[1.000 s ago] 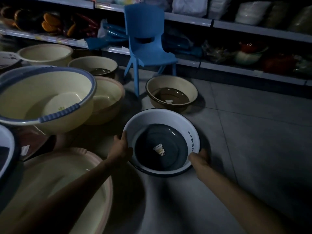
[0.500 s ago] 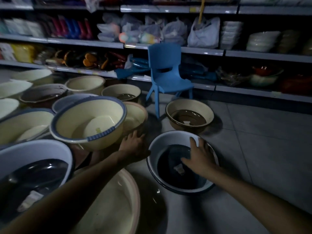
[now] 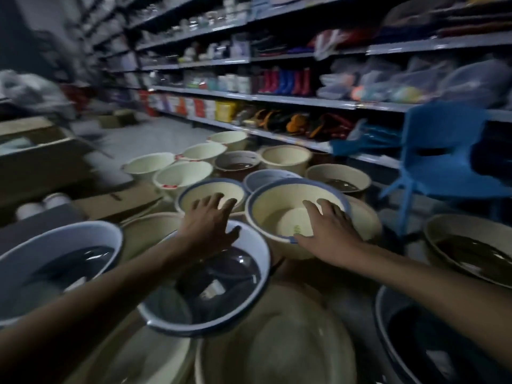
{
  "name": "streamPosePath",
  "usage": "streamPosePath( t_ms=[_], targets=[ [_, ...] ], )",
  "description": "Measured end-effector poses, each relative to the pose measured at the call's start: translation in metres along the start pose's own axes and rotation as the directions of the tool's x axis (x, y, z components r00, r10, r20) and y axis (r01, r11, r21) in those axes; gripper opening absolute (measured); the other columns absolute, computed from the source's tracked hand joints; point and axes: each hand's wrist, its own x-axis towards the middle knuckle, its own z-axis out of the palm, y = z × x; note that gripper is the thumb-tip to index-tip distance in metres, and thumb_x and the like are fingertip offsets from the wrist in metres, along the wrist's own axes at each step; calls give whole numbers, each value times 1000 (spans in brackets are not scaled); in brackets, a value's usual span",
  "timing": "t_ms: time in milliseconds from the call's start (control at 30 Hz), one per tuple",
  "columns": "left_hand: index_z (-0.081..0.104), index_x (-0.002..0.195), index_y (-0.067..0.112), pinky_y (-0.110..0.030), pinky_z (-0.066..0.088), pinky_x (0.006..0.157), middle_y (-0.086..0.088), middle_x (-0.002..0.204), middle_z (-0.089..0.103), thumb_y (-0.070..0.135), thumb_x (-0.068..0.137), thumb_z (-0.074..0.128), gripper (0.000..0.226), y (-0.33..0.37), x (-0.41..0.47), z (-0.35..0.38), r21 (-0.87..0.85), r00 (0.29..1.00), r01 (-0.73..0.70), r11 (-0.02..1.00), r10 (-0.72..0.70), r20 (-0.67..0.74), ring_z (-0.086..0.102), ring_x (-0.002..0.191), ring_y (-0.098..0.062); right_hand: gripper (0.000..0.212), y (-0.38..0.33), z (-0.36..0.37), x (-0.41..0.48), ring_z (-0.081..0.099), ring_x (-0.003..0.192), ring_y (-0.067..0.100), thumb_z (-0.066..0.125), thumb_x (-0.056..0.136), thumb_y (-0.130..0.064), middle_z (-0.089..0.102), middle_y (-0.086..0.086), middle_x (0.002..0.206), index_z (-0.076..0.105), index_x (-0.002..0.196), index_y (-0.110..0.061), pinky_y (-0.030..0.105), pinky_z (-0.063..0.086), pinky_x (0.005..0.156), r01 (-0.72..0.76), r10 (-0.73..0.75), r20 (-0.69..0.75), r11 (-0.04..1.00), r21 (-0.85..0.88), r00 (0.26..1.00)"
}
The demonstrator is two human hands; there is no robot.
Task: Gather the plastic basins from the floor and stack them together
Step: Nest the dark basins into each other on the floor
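A dim shop aisle is shown, with many plastic basins spread over the floor (image 3: 138, 139) below stocked shelves. The dark-bottomed white basin (image 3: 415, 342), gripped by its rim a second ago, has been let go and now appears at the near right edge. Both hands are stretched forward, fingers apart, with nothing held. The right hand (image 3: 327, 231) is spread over a cream blue-rimmed basin (image 3: 271, 214); contact cannot be told through the blur. The left hand (image 3: 207, 225) is poised above a nearer white basin (image 3: 253, 253). The cream basin is judged the next to be gathered.
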Motion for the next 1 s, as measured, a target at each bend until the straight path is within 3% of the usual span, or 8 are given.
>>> streamPosePath(
  t_ms=[167, 267, 367, 500, 600, 733, 867, 1000],
  targets=[
    [50, 139, 20, -53, 48, 90, -17, 131, 56, 63, 77, 47, 75, -97, -78, 44, 181, 969, 223, 958, -238, 69, 55, 115, -40, 88, -75, 67, 12, 15, 147, 39, 56, 91, -62, 10, 15, 161, 13, 157, -23, 50, 31, 112, 112, -123, 90, 987, 115, 988],
    [33, 152, 28, -55, 42, 100, -18, 144, 41, 61, 81, 54, 81, -118, -113, 70, 211, 894, 378, 901, -415, 168, 42, 131, -40, 95, -91, 109, 8, -14, 152, 40, 47, 91, -69, -20, 12, 165, -11, 158, -34, 56, 11, 121, 123, -134, 163, 990, 73, 978],
    [20, 155, 31, -55, 42, 103, -17, 153, 26, 51, 88, 57, 79, -118, -135, 90, 154, 823, 487, 860, -511, 250, 35, 138, -42, 90, -92, 138, 2, -23, 151, 38, 46, 95, -63, -32, 6, 162, -15, 157, -39, 57, 6, 122, 127, -130, 179, 992, 29, 975],
    [23, 150, 27, -51, 54, 87, -20, 149, 31, 35, 95, 56, 65, -110, -141, 108, -94, 740, 645, 759, -589, 323, 58, 115, -44, 79, -93, 160, -4, -8, 153, 39, 51, 97, -30, -31, 0, 160, 4, 159, -40, 53, 22, 122, -74, 27, 215, 975, 211, 976],
    [23, 151, 17, -48, 56, 82, -24, 148, 34, 28, 94, 55, 66, -103, -136, 116, -111, 726, 662, 741, -598, 339, 62, 108, -42, 75, -96, 158, -4, 1, 152, 38, 49, 91, -8, -30, -2, 161, 23, 156, -35, 45, 29, 119, -182, 94, 258, 921, 344, 962],
    [20, 156, 17, -43, 52, 78, -26, 152, 30, 21, 94, 55, 71, -95, -131, 116, -98, 719, 666, 740, -600, 351, 62, 106, -39, 68, -97, 160, -2, 5, 152, 38, 48, 86, -2, -26, -4, 161, 43, 145, -35, 46, 29, 119, -147, 57, 220, 899, 414, 974],
    [28, 153, 20, -39, 52, 78, -18, 134, 44, 20, 96, 57, 64, -98, -144, 102, -225, 733, 678, 700, -620, 281, 60, 97, -31, 47, -97, 151, -5, 23, 147, 33, 52, 85, -1, 5, -1, 162, 61, 121, -29, 41, 34, 117, -70, 24, 101, 872, 484, 995],
    [33, 153, 22, -38, 56, 74, -17, 138, 46, 21, 97, 61, 63, -107, -156, 80, -320, 770, 627, 710, -627, 117, 59, 98, -25, 61, -104, 136, -12, 17, 150, 26, 50, 88, 2, 8, -2, 162, 52, 140, -29, 36, 28, 121, 13, 12, -40, 820, 572, 999]
  ],
)
